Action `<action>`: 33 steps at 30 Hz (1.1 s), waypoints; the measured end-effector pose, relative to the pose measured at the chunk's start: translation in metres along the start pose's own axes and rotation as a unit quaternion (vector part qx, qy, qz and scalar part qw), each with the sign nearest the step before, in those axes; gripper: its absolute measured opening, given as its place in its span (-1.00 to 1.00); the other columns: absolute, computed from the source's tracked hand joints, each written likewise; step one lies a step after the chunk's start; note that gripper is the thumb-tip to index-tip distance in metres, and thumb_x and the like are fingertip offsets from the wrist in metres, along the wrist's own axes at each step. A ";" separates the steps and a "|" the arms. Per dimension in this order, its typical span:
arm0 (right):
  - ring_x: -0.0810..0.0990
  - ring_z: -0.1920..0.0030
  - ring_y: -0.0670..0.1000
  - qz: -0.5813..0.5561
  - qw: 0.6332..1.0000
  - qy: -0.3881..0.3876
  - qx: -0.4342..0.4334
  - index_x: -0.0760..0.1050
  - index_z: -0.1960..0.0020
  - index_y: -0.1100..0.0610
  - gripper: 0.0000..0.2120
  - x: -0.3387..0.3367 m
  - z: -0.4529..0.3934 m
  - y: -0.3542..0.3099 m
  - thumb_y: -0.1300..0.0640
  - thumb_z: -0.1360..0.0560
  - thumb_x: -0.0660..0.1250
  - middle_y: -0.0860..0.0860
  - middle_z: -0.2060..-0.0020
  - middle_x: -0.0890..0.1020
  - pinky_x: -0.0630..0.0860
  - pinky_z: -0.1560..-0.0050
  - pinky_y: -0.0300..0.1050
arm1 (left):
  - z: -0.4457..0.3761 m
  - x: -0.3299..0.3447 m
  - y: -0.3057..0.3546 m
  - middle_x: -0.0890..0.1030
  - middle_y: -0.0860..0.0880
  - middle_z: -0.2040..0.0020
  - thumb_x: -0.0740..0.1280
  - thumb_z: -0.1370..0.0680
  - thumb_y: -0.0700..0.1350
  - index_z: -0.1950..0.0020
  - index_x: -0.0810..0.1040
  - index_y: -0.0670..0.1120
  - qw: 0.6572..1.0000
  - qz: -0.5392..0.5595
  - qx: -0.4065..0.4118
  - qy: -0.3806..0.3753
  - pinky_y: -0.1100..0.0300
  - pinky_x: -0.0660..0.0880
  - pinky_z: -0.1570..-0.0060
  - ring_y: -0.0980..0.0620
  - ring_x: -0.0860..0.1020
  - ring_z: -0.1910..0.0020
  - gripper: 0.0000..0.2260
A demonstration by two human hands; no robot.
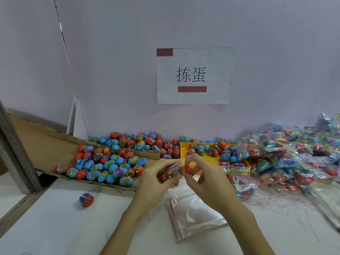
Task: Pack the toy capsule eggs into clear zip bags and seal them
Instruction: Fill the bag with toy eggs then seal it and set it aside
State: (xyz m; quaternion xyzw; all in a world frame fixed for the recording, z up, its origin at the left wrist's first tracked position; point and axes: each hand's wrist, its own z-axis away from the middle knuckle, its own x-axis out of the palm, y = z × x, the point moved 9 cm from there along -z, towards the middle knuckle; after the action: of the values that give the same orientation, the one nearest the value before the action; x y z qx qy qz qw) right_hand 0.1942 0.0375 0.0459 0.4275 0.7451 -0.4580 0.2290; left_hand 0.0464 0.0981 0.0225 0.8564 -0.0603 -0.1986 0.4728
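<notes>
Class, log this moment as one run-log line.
left hand + right hand: pinching bag of eggs | stage: sealing | spare bags: below

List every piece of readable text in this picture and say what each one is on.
"拣蛋": large black characters on the white paper sign on the wall; brown bars cover whatever else it carried.
Egg wrappers: printed, too small and blurred to read.
Header cards on the packed bags: colourful print, unreadable.
Nothing else legible.
</notes>
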 end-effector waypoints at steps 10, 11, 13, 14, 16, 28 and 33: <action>0.64 0.29 -0.15 -0.125 0.990 0.005 0.058 0.42 -0.04 -0.17 -0.85 -0.004 -0.001 0.009 -0.04 -0.56 0.39 -0.20 0.29 0.68 0.61 0.29 -0.23 | -0.001 -0.007 -0.010 0.69 0.17 -0.13 0.59 -0.42 -0.02 -0.26 0.65 0.14 0.999 0.009 -0.025 0.025 0.12 0.67 -0.05 0.10 0.68 -0.10 -0.58; 0.64 0.33 -0.11 -0.149 0.987 0.007 0.060 0.43 -0.04 -0.16 -0.85 -0.005 -0.001 0.009 -0.03 -0.56 0.39 -0.21 0.27 0.69 0.62 0.31 -0.22 | -0.001 -0.007 -0.012 0.70 0.17 -0.12 0.57 -0.40 0.03 -0.27 0.64 0.15 0.999 0.012 -0.035 0.024 0.10 0.67 -0.06 0.11 0.69 -0.08 -0.57; 0.65 0.33 -0.09 -0.155 0.986 -0.001 0.062 0.45 -0.05 -0.16 -0.86 -0.005 0.000 0.010 -0.02 -0.57 0.40 -0.21 0.26 0.69 0.63 0.32 -0.18 | 0.000 -0.004 -0.012 0.71 0.17 -0.10 0.57 -0.40 0.06 -0.25 0.65 0.16 0.999 0.008 -0.041 0.014 0.04 0.67 -0.06 0.11 0.69 -0.07 -0.58; 0.65 0.31 -0.09 -0.146 0.987 -0.009 0.064 0.46 -0.06 -0.17 -0.87 -0.003 0.000 0.012 -0.02 -0.58 0.39 -0.18 0.26 0.69 0.64 0.30 -0.16 | 0.000 -0.003 -0.011 0.72 0.16 -0.09 0.58 -0.42 0.03 -0.24 0.65 0.16 0.999 0.008 -0.040 0.009 0.03 0.67 -0.06 0.10 0.69 -0.07 -0.60; 0.65 0.27 -0.11 -0.131 0.988 -0.026 0.070 0.47 -0.08 -0.16 -0.89 0.000 0.001 0.015 -0.05 -0.58 0.38 -0.16 0.20 0.68 0.63 0.27 -0.18 | 0.000 -0.001 -0.009 0.73 0.13 -0.07 0.60 -0.43 -0.04 -0.21 0.66 0.18 0.999 0.027 -0.038 0.002 0.04 0.68 -0.05 0.08 0.71 -0.05 -0.62; 0.66 0.34 -0.10 -0.148 0.988 -0.027 0.040 0.64 0.04 -0.20 -0.71 0.000 -0.001 0.009 0.21 -0.60 0.38 -0.21 0.09 0.63 0.55 0.28 -0.30 | 0.004 0.011 -0.013 0.73 0.05 -0.09 0.61 -0.39 0.01 -0.25 0.65 0.07 0.996 0.048 -0.068 -0.020 0.00 0.68 -0.06 0.01 0.70 -0.10 -0.56; 0.65 0.24 -0.05 -0.181 0.982 -0.035 0.035 0.67 -0.14 -0.13 -0.71 0.000 0.001 0.008 0.18 -0.67 0.25 -0.12 -0.01 0.60 0.51 0.32 -0.33 | 0.004 0.003 -0.019 0.74 0.09 -0.01 0.60 -0.34 0.11 -0.15 0.66 0.06 0.993 0.057 -0.103 0.031 0.11 0.67 0.00 0.05 0.71 -0.05 -0.59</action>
State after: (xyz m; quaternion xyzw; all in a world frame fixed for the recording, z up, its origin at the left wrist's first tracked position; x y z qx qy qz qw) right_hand 0.2005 0.0387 0.0416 0.2770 0.7853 -0.5320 0.1535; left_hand 0.0463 0.1041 0.0038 0.8041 -0.0734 -0.1502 0.5705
